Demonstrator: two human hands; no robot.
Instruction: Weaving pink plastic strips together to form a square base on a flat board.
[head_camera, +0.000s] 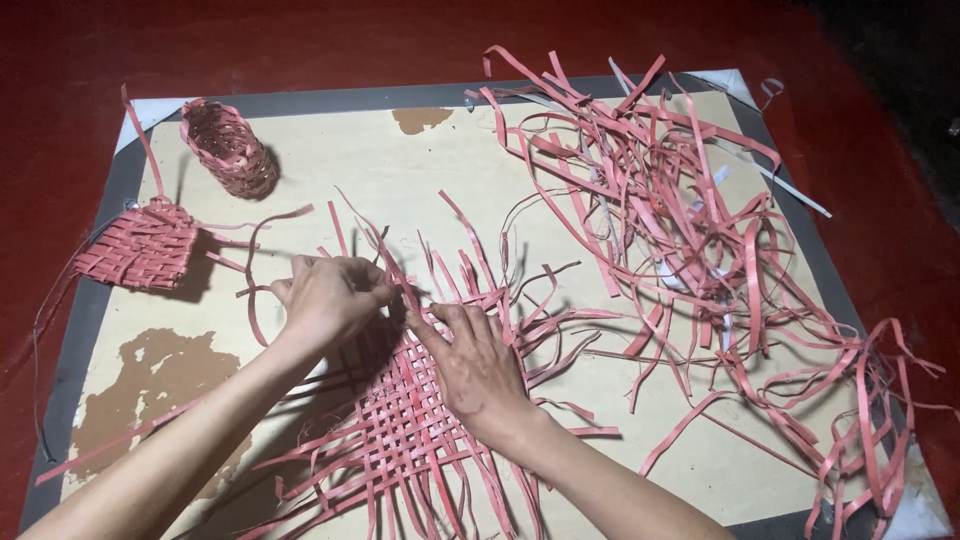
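A flat woven mat of pink strips (400, 430) lies on a pale board (440, 170), with loose strip ends fanning out from its edges. My left hand (325, 295) pinches a pink strip (385, 262) at the mat's far edge. My right hand (475, 365) lies flat on the weave just to the right, fingers pressing the crossed strips down. Both forearms reach in from the bottom of the view.
A big tangle of loose pink strips (680, 220) covers the board's right side. A small woven cylinder basket (230, 148) and a flat woven piece (140, 245) sit at the far left. The board rests on a red floor (880, 180).
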